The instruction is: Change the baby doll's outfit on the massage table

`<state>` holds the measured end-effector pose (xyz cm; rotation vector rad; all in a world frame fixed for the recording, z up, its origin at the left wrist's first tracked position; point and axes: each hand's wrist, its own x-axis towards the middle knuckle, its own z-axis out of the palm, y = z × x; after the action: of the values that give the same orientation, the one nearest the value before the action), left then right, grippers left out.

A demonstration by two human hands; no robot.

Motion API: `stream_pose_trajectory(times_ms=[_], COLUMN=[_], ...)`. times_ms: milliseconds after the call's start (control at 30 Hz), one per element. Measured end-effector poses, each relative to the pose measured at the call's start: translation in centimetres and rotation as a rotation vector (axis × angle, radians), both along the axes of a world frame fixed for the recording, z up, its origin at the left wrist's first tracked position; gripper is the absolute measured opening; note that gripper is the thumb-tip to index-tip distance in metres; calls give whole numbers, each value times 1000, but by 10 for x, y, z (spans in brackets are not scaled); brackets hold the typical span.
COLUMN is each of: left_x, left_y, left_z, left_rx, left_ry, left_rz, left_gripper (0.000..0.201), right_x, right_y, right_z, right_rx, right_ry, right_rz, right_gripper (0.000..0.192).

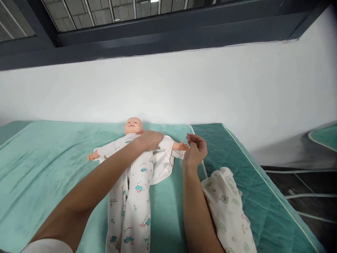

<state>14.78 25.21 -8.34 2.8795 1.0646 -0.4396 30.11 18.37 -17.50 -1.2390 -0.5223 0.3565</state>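
A baby doll (133, 125) lies on its back, its head toward the wall. It is in a white printed baby garment (140, 175), whose long legs stretch toward me. My left hand (153, 140) is closed at the doll's upper arm, on the garment's sleeve (167, 142); its fingertips are hidden. Beside the doll's small outstretched hand (181, 146) is my right hand (195, 149). Its fingers are loosely bent, with nothing visible in them. White cloth (162, 167) lies spread under the doll's arm on that side.
A second white printed cloth item (228, 207) lies by my right forearm. Light green cover (52, 168) and dark green quilted cover (263, 214) lie on the bed. A white wall (168, 84) and a barred window (118, 14) rise behind; dark floor (313, 189) shows at the right.
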Motion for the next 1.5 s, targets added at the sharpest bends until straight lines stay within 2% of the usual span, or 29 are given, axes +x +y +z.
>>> stream_pose_trajectory(times_ms=[67,133,200,267,367,433,533,633,800,867,933,1033,1100,1300,1500], left_x=[10,14,6,-15,-66,-101,-139,-151,-147,-145,-145,-143,-141,-143,-148], left_y=[0,-3,-11,-24,-49,-64,-76,-74,-63,-62,-64,-67,-68,-65,-63], left_z=[-4,-6,-4,-3,-8,-19,-40,-57,-68,-71,-72,-73,-74,-81,-82], left_rx=[-14,-34,-32,8,50,52,-6,-101,-124,-70,64,324,433,517,534], left_ry=[3,9,-41,-203,-624,-908,-1132,-1206,-1321,-1349,-1309,-1151,-1073,-1040,-999], left_rz=[12,37,64,113,298,481,638,678,651,612,528,383,314,262,230], left_gripper=[33,32,28,25,31,35,37,38,27,20,13,20,27,35,38], right_x=[-13,-27,-40,-52,-69,-79,-90,-93,-92,-95,-99,-105,-107,-108,-96], right_y=[-4,-6,-5,-4,-5,-8,-12,-12,-10,-12,-15,-19,-19,-25,-59], right_z=[3,3,0,-2,-2,1,4,2,0,2,6,11,12,13,0], right_rx=[-36,-37,-1,26,32,17,-24,-62,-144,-139,-117,-83,-55,26,65], right_ry=[-254,-428,-476,-446,-457,-533,-588,-541,-489,-499,-549,-667,-728,-854,-872], right_rz=[-6,140,320,477,694,797,874,892,939,940,914,875,860,777,673], right_gripper=[32,33,32,32,30,28,28,30,33,34,33,30,26,19,21])
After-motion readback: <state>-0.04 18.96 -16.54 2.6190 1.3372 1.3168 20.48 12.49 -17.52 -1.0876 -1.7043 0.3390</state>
